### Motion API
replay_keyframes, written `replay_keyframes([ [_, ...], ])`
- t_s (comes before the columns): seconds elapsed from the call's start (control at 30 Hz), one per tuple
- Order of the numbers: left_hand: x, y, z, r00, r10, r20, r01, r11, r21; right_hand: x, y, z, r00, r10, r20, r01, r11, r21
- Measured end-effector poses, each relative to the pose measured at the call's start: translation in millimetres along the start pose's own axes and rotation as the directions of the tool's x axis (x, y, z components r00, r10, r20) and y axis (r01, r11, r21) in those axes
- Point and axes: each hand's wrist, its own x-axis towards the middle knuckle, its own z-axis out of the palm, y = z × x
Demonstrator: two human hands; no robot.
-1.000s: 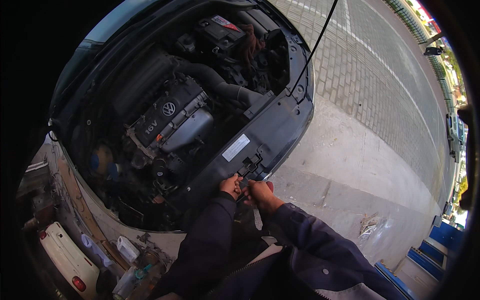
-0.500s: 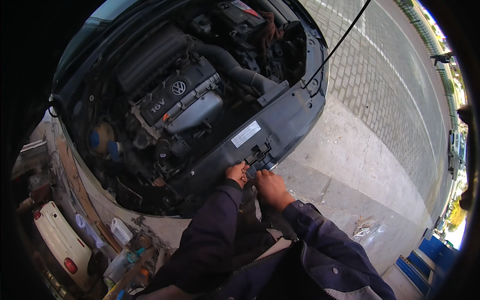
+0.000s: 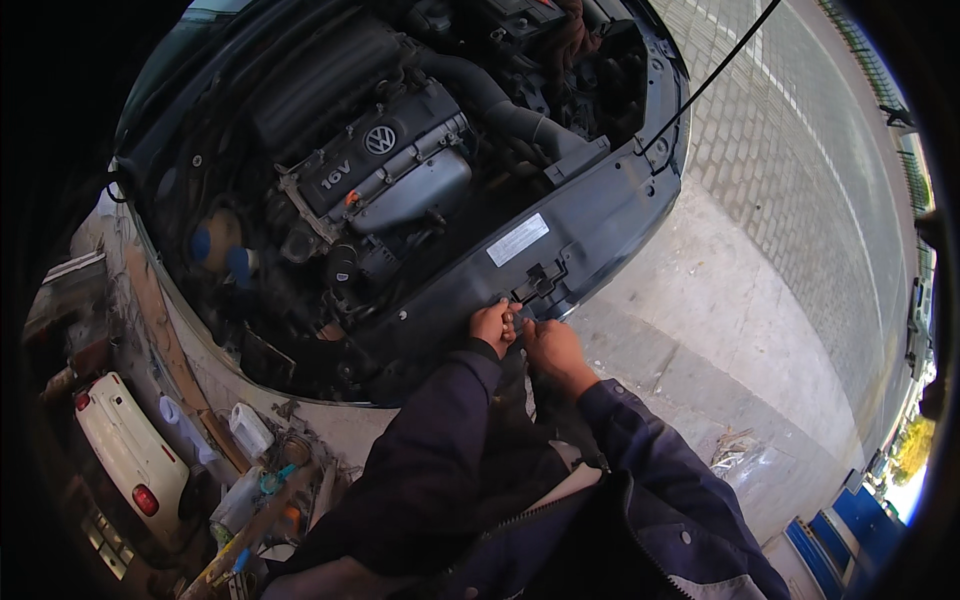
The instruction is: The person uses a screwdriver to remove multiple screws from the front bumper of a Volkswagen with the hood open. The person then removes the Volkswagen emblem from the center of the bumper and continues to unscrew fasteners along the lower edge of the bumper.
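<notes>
Both hands work close together over the front edge of an open car engine bay, just on the near side of the hood latch [image 3: 541,281]. My left hand [image 3: 491,327] is closed, fingers curled in and knuckles toward the latch. Beside it on the right, my right hand [image 3: 556,350] is closed too, its thumb and fingertips pinched near the left fingers. Whatever they grip is small, dark and mostly hidden by the fingers. Under the hands lies the dark front panel [image 3: 440,310], with a white label [image 3: 518,240] just beyond the latch.
The engine cover [image 3: 375,165] and an air duct [image 3: 495,105] fill the bay. A thin prop rod [image 3: 710,78] rises at the right. At lower left are a cream bumper with red lights [image 3: 130,450], a white jug [image 3: 250,430] and scattered clutter. Pavement [image 3: 690,300] lies right.
The whole view has shifted, so the car sits higher and farther right. My hands stay by the latch, the right one slightly nearer the left. The small grey piece between them shows less.
</notes>
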Motion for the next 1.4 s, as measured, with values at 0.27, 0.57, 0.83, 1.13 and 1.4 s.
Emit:
replay_keyframes([
  [0.27,-16,-4,-8,0.978,0.031,0.209,-0.031,1.0,-0.005,1,-4,8,0.865,0.193,0.463,-0.497,0.196,0.846],
  [0.57,-9,-3,-5,0.987,0.05,0.155,-0.057,0.998,0.039,-19,-9,-21,0.882,-0.451,-0.14,0.341,0.813,-0.472],
  [0.83,-6,-9,-5,0.992,0.056,0.111,-0.053,0.998,-0.035,-6,-12,-7,0.852,-0.508,0.126,0.459,0.611,-0.645],
  [1.13,-4,-13,-1,0.994,0.047,0.103,-0.033,0.991,-0.126,-1,-6,-14,0.994,-0.107,0.001,0.105,0.976,0.189],
  [1.4,7,-20,-2,0.99,0.116,0.086,-0.103,0.986,-0.133,-7,-5,-11,0.918,0.258,0.302,-0.397,0.579,0.712],
])
